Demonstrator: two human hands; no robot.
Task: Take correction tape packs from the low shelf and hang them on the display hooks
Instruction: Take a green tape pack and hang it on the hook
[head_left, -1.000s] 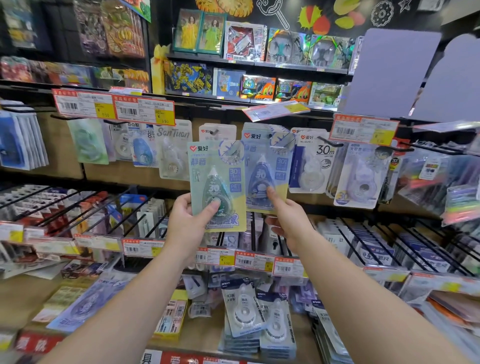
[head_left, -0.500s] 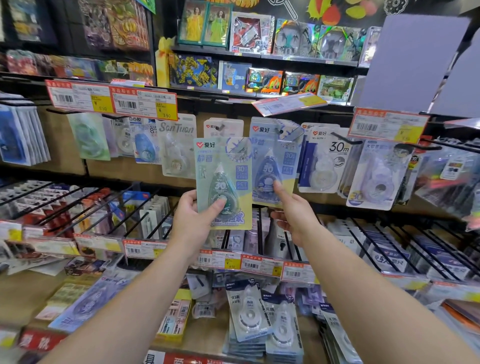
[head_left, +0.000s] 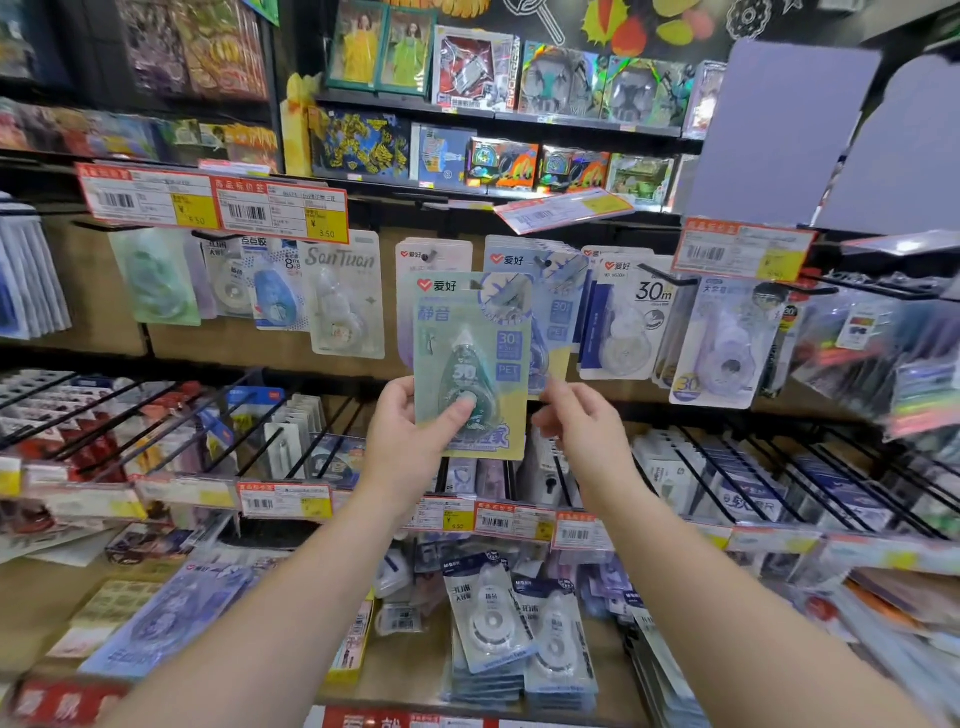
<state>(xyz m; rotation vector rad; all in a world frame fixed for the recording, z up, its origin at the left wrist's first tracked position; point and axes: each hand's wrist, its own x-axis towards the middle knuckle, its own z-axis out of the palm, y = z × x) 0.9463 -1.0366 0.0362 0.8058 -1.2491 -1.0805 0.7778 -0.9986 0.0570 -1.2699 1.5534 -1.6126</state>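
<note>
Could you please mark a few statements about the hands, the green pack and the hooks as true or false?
1. The left hand holds the green correction tape pack, thumb on its front. True.
2. The right hand grips a pair of scissors. False: it holds no tool and sits by the pack's right edge.
3. The green pack lies flat on the low shelf. False: it is held upright before the hooks.
4. A blue pack hangs behind the green one. True.
5. The low shelf holds more tape packs. True.
</note>
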